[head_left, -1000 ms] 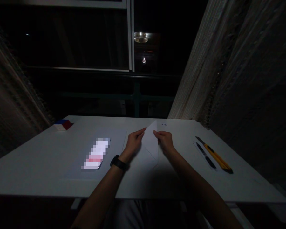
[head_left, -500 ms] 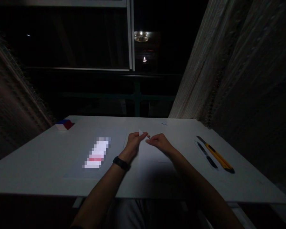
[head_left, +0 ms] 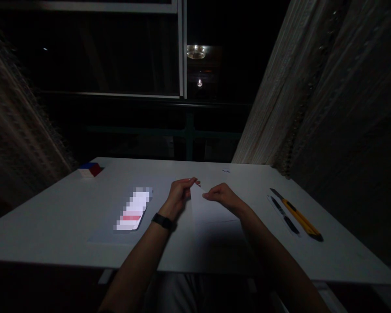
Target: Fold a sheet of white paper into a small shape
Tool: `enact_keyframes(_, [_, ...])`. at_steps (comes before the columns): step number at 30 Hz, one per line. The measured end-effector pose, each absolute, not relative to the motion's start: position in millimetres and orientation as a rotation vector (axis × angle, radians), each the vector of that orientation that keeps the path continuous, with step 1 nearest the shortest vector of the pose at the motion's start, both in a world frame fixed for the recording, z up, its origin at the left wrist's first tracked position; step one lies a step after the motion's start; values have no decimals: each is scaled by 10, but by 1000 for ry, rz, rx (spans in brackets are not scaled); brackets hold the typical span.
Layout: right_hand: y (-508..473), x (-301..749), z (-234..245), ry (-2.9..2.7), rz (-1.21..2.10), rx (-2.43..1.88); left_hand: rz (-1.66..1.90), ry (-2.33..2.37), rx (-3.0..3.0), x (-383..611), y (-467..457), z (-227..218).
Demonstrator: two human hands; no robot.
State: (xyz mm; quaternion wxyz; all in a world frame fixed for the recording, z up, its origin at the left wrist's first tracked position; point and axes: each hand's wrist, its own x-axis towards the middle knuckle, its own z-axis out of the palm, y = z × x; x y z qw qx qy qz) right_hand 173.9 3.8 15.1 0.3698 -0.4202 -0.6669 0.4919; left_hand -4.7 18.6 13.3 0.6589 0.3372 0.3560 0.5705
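Observation:
A white sheet of paper (head_left: pixel 211 221) stands between my hands over the middle of the table, its pointed top corner upward and a crease line across its lower part. My left hand (head_left: pixel 180 193), with a dark band on the wrist, is closed at the paper's top corner, some fingertips behind it. My right hand (head_left: pixel 224 196) pinches the slanting right edge between thumb and fingers. Shadow hides the paper's lower end.
On the white table (head_left: pixel 65 221), a lit phone (head_left: pixel 135 209) lies on a pale sheet (head_left: pixel 99 236) at left. A coloured cube (head_left: pixel 89 169) sits far left. At right lie a dark pen (head_left: pixel 284 214) and a yellow box cutter (head_left: pixel 301 217). Small scraps (head_left: pixel 226 171) lie behind my hands.
My hands have moved slightly apart, the left one shifting left. More of the paper's pointed top now shows between them. The view has shifted slightly.

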Motion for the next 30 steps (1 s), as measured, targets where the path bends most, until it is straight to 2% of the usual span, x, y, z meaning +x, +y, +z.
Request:
enact_keyframes(5, [52, 1828, 173, -1835, 1240, -1147, 1406, 843, 713, -162, 216, 180])
enact_keyframes(10, [79, 1900, 216, -1917, 1144, -1200, 1206, 830, 1058, -108, 167, 151])
enact_keyframes(12, [88, 1907, 215, -1895, 1130, -1212, 1239, 893, 1103, -41, 153, 108])
enact_keyframes(20, [212, 1795, 85, -1560, 1361, -979, 1271, 974, 1248, 76, 147, 10])
enact_keyframes(30, [162, 1682, 99, -1597, 1260, -1005, 1245, 967, 1092, 101, 97, 59])
